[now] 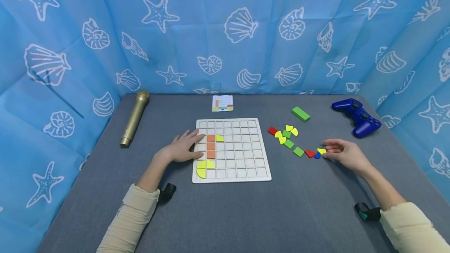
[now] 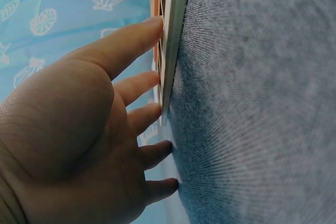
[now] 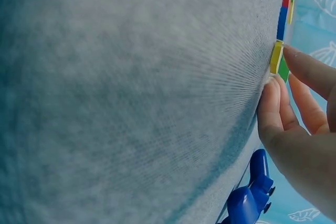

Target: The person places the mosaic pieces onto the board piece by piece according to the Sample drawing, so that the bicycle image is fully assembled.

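Note:
The left hand (image 1: 183,147) rests with fingers spread at the left edge of a white grid board (image 1: 232,179), its fingertips touching the rim. On the board sit orange squares (image 1: 211,146) in a column, a yellow quarter-round piece (image 1: 219,138) and several yellow pieces (image 1: 201,172) at the lower left. To the board's right, the right hand (image 1: 343,154) pinches a yellow piece (image 3: 276,57) between thumb and fingertips, low at the table. Close by lie a blue piece (image 1: 318,155) and a red piece (image 1: 310,154). The far fingers are partly hidden.
Loose green, yellow and red pieces (image 1: 288,143) lie right of the board, with a long green block (image 1: 300,114) behind. A pattern card (image 1: 222,103) lies beyond the board. A gold microphone (image 1: 135,118) is at left, a blue game controller (image 1: 356,117) at right.

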Available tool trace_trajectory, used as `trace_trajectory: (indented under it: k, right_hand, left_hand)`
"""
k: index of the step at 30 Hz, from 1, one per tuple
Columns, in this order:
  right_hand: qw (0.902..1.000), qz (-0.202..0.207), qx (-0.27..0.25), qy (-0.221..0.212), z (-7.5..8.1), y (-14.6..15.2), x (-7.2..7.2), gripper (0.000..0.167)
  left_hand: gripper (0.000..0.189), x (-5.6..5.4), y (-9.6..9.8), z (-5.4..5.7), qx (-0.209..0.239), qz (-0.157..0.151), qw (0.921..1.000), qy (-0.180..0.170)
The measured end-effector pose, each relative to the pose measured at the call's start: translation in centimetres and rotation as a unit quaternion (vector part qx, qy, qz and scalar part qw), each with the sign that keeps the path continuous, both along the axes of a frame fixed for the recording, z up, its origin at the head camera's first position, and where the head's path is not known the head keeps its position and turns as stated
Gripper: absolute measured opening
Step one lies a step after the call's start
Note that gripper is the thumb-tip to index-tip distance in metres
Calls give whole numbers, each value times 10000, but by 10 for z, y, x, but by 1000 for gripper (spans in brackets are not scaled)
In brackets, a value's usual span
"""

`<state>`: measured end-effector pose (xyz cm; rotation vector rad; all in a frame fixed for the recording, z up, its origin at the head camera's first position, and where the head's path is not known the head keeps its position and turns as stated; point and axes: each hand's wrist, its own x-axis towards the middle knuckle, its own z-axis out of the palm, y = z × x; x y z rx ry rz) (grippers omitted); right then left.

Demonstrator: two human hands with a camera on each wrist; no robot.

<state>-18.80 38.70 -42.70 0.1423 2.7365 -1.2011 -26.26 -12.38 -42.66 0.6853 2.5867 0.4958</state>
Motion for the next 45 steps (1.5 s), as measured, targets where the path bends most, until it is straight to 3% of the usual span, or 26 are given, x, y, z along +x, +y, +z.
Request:
trace_trajectory:
  k: [11, 19, 30, 40, 45]
  right_hand:
    - [9980, 108, 568, 246, -2, -3, -2, 45]
    - [9978, 127, 608, 210, -2, -2, -1, 41]
    - [9993, -342, 76, 96, 1, -6, 1, 41]
    - [9981, -189, -571, -93, 16, -27, 0, 53]
    - [9965, -58, -832, -97, 19, -39, -2, 49]
  left_hand:
    - [72, -1, -1, -2, 23, -8, 10000, -36]
    - [72, -1, -1, -2, 25, 0, 10000, -62]
    - [72, 0, -1, -1, 29, 0, 10000, -29]
    - [72, -1, -1, -1, 34, -2, 10000, -35]
    - [72, -1, -1, -1, 53, -38, 10000, -8]
